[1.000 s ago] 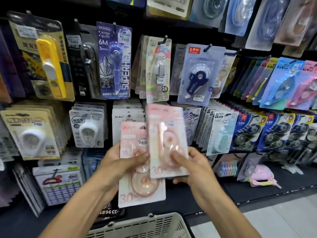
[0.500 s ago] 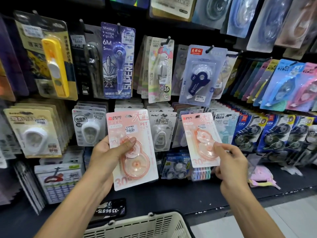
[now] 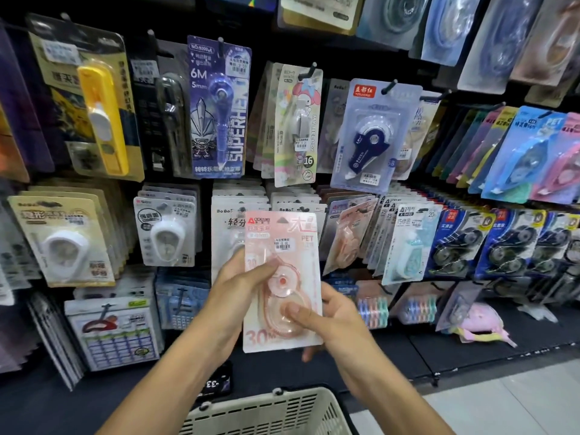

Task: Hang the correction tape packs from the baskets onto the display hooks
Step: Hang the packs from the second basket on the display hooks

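Both hands on one pack: the left hand (image 3: pixel 233 290) grips the pink correction tape pack (image 3: pixel 282 282) by its left edge, thumb laid across the front near the clear blister, while the right hand (image 3: pixel 329 318) pinches it low on the right, thumb pressed on the round bubble and fingers curled behind the card. The pack is upright, face toward the camera, held in front of the display wall and not on any hook. Just behind its top edge hang white BoBo packs (image 3: pixel 235 221) in a tight row. To the right of it, another pink pack (image 3: pixel 348 233) hangs tilted on its hook, beside a stack of pale blue packs (image 3: pixel 408 243). Further right, a run of dark blue packs (image 3: pixel 455 243). Up above, the purple 6M pack (image 3: pixel 219 108) hangs straight, with the pastel cartoon pack (image 3: pixel 298 127) and the navy dispenser pack (image 3: pixel 373 136) alongside. Far left, the yellow dispenser pack (image 3: pixel 100 111). Down at the bottom edge, the rim of a beige basket (image 3: pixel 266 409) sits directly below the hands.
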